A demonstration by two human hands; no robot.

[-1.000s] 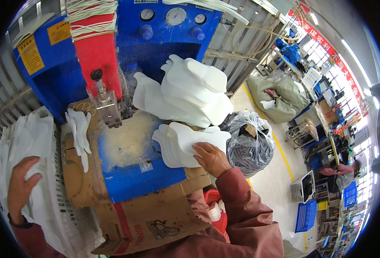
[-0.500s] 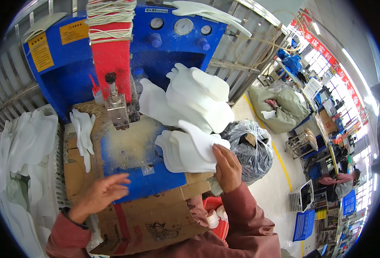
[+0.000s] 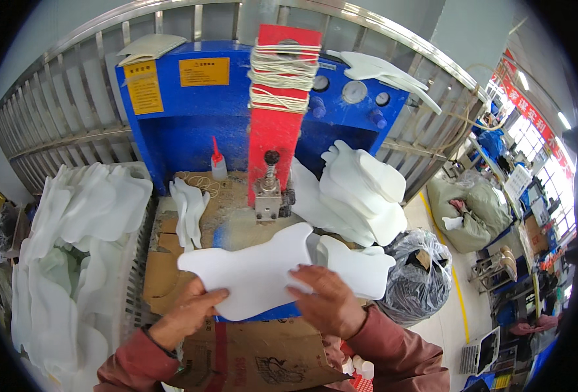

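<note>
1. Head view: both hands now clasp one flat white foam piece (image 3: 250, 269) over the blue work surface (image 3: 272, 312); half a second ago the left hand (image 3: 184, 313) was empty over the cardboard.
2. Left hand pinches its lower left edge; right hand (image 3: 328, 300) presses its right end.
3. Cardboard sheet (image 3: 256, 356) lies nearest; a stack of white pieces (image 3: 357, 264) sits just beside the right hand.
4. Beyond, open bench room remains before the red press column (image 3: 277, 124).

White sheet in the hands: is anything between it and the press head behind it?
Nothing visible. Both hands, left and right, hold the white sheet flat over the table; the stretch up to the press head looks bare.
</note>
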